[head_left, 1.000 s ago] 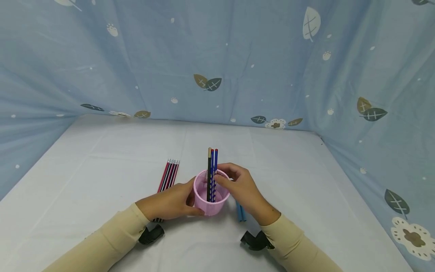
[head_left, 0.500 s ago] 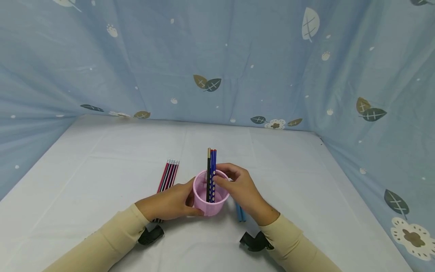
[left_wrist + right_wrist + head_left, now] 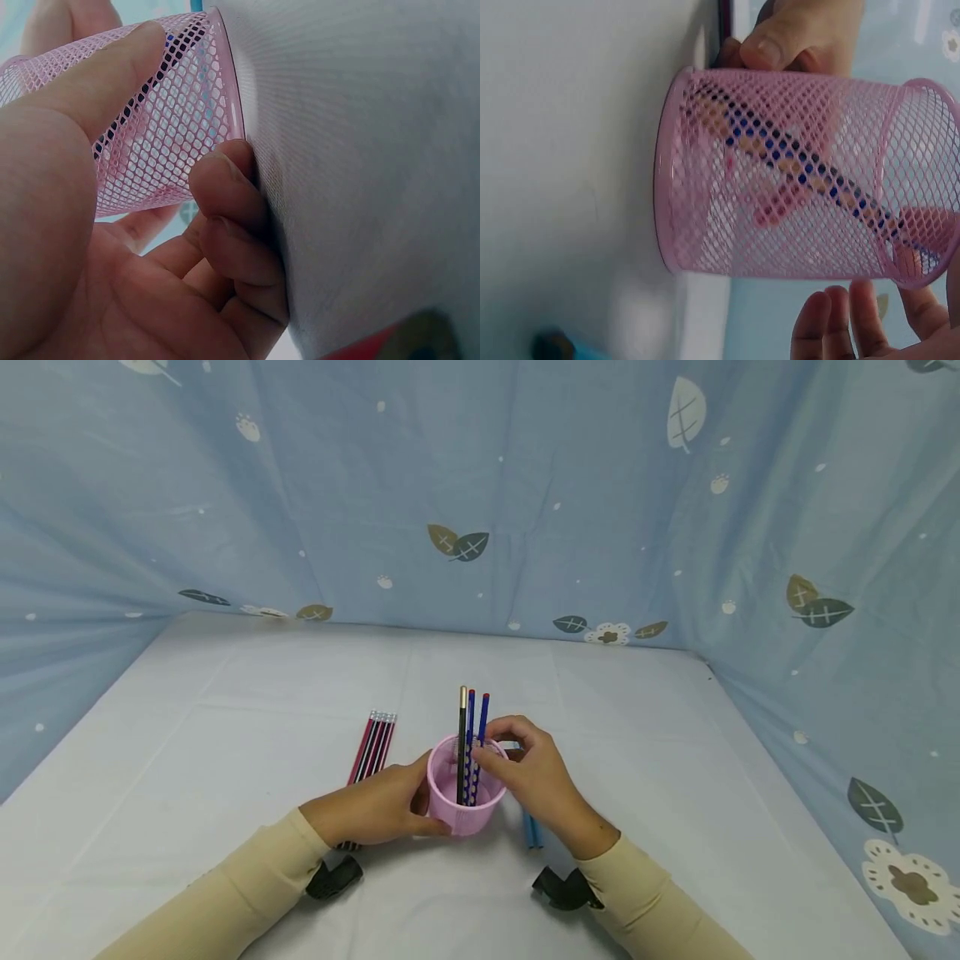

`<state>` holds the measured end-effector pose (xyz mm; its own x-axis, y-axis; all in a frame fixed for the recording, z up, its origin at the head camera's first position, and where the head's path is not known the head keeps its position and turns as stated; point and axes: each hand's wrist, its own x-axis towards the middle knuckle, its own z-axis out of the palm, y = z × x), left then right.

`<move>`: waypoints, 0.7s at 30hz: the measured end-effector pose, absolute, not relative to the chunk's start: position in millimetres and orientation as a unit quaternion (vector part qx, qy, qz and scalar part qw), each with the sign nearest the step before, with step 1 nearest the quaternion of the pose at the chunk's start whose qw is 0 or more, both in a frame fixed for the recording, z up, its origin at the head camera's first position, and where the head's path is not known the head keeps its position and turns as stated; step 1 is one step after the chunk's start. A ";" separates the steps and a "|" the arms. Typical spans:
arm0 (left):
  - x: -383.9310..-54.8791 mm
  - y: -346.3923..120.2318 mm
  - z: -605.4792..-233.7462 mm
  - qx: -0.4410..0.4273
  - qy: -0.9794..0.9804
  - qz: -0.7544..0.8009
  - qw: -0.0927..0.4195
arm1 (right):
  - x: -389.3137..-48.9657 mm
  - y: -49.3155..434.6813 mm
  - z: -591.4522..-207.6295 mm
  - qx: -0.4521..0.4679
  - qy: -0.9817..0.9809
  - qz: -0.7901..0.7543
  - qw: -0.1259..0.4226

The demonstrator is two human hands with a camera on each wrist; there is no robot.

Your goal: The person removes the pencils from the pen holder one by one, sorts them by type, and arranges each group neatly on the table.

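Note:
A pink mesh pencil cup (image 3: 463, 821) stands on the white cloth. My left hand (image 3: 378, 806) grips its left side, thumb in front, with the mesh wall (image 3: 165, 135) between thumb and fingers in the left wrist view. Inside lean a black pencil (image 3: 461, 718) with a gold end and two dark blue, dotted pencils with red ends. At the cup's right rim my right hand (image 3: 538, 775) pinches the rightmost blue pencil (image 3: 484, 717) between thumb and fingers. The other blue pencil (image 3: 471, 708) is beside the black one. Through the mesh in the right wrist view, the pencils slant across the cup.
Several red-and-black striped pencils (image 3: 375, 742) lie side by side left of the cup, partly under my left hand. Light blue pencils (image 3: 532, 833) lie beneath my right wrist. A blue leaf-patterned curtain (image 3: 480, 485) hangs behind and along the sides of the table.
The top of the rightmost blue pencil has swung right, away from the other two, with my right fingers shifting slightly. My left hand and the cup have stayed almost still.

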<state>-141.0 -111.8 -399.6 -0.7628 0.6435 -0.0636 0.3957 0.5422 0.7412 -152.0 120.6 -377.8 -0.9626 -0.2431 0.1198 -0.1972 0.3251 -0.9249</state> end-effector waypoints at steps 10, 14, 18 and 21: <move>-141.7 -111.2 -399.1 0.302 0.862 0.370 0.170 | -149.9 126.3 -369.1 -0.178 0.816 -0.549 -0.015; -141.9 -110.9 -398.7 0.303 0.862 0.370 0.171 | -147.4 131.2 -358.9 -0.198 0.808 -0.553 -0.033; -142.2 -111.3 -399.0 0.307 0.860 0.372 0.168 | -143.7 136.2 -347.6 -0.214 0.801 -0.557 -0.053; -142.5 -111.6 -399.9 0.308 0.860 0.372 0.163 | -140.1 139.5 -339.3 -0.216 0.791 -0.568 -0.072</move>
